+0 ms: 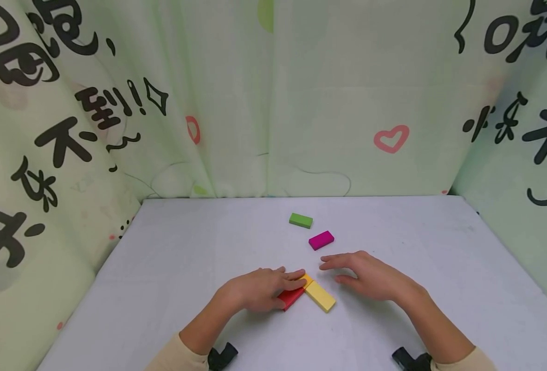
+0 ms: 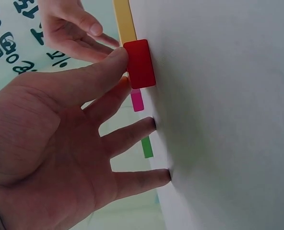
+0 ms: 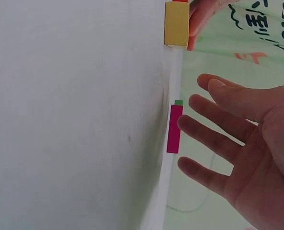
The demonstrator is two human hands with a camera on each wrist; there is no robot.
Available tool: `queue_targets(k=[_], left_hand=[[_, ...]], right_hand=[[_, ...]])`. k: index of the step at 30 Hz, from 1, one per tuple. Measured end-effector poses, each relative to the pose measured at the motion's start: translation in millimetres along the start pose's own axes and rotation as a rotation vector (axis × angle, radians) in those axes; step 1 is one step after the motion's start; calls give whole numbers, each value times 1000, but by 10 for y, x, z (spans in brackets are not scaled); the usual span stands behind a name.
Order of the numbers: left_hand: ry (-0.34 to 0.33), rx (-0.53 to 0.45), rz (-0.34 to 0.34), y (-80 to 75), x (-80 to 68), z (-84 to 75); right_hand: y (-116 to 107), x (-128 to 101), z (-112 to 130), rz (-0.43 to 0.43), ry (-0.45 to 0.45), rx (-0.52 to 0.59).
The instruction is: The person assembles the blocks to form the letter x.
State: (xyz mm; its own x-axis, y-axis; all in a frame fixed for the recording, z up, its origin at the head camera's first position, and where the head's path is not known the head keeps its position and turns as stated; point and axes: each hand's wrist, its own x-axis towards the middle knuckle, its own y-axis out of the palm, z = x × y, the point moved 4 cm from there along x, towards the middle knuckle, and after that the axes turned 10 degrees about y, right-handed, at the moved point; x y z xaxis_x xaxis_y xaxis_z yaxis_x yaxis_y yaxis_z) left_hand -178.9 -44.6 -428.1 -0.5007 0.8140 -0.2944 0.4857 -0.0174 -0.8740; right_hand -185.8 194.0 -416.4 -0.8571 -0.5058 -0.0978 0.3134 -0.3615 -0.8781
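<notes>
My left hand (image 1: pixel 261 288) lies flat over the red block (image 1: pixel 292 297), a small smooth rectangular slab with crisp edges and a matte painted look. In the left wrist view the thumb lies against that block's near edge while the other fingers (image 2: pixel 132 136) stretch out straight, their tips pressed to the bench (image 1: pixel 185 268); the grip is loose and spread, resting on the block rather than curled round it.

Touching the red block at its far corner is a small orange piece (image 1: pixel 307 280), mostly hidden under my fingertips, so I cannot tell its full shape. The yellow block (image 1: pixel 320 296), longer and flat with the same smooth finish, butts against it and angles toward me and to the right.

My right hand (image 1: pixel 370 275) hovers just beside the yellow block, palm down, fingers relaxed and fanned wide, holding nothing. The right wrist view shows the fingers apart from the bench surface.

Further back sit a magenta block (image 1: pixel 321 240) and, beyond it, a green block (image 1: pixel 300 220), both the same slab shape, lying flat and apart from each other.

The bench is a pale, matte sheet with faint scuffs. Thin light-green fabric (image 1: pixel 273 103) printed with black characters and a pink heart hangs in soft folds round it.
</notes>
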Motion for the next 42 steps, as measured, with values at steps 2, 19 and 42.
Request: queue_targets(k=[2,19,42], left_hand=[[-1,1,-1,2,-1,2],[-33,-39,17,37,12,24],[-2,-43,24,40,39,31]], right_hand=[[1,2,-11,-3,3,-3],[-86,14,-91,-65,129,-25],[-272,419,-240,-178,194,18]])
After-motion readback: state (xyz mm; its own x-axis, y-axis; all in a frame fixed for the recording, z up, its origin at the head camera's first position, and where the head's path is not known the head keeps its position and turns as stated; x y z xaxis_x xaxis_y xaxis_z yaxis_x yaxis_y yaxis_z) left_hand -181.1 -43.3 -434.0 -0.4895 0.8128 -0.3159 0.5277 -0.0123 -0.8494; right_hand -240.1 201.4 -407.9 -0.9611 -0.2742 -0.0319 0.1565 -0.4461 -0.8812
